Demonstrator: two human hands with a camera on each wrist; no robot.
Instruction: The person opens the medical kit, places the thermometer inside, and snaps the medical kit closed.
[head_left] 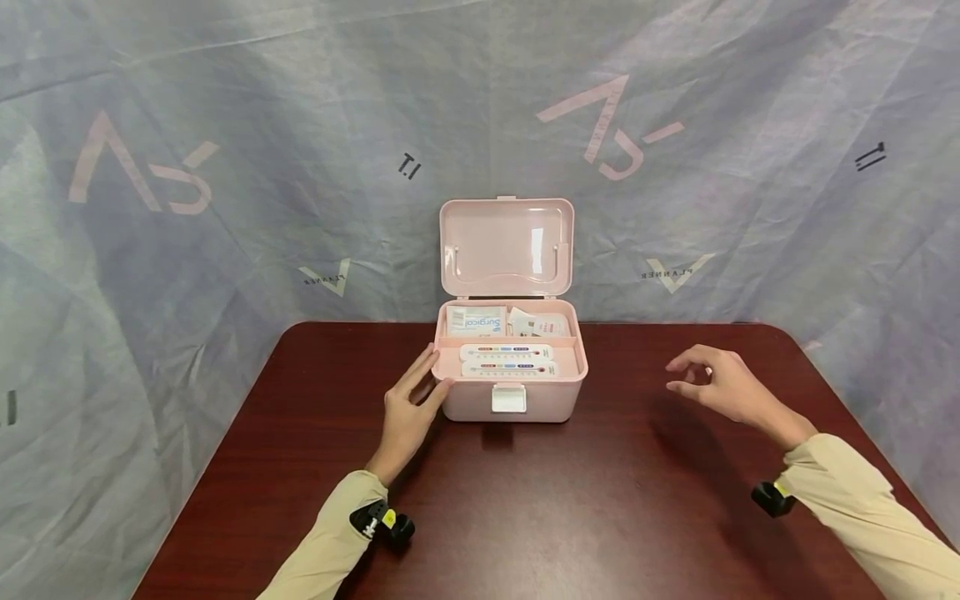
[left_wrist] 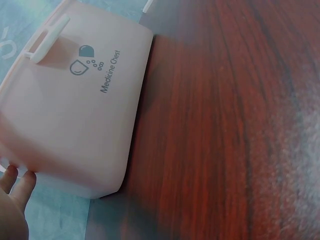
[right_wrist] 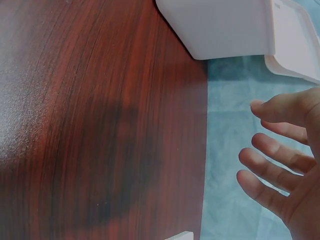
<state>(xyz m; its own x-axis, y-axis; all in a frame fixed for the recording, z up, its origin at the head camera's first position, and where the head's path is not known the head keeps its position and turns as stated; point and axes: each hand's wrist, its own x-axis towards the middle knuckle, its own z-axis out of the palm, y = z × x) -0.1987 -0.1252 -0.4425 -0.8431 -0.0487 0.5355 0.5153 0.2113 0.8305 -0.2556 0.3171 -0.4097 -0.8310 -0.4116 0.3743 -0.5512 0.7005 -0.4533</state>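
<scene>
Dark red wood grain covers the tabletop (head_left: 600, 517), which runs from the near side to a far edge below grey printed cloth (head_left: 300, 125). Wood stretches wide, left and right of the pink medicine chest (head_left: 465, 404). The left hand (head_left: 408, 421) touches its left rim, thumb and fingers spread; the right hand (head_left: 727, 387) hovers well to the right, fingers loosely curved. Beyond, the lid (head_left: 495, 242) stands raised.

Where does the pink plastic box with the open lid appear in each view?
Head: pink plastic box, centre, lid raised.
Left wrist: box, left side, "Medicine Chest" print showing.
Right wrist: box, top right, cut off by the top edge.
Shared landmark: dark red-brown wood-grain table.
</scene>
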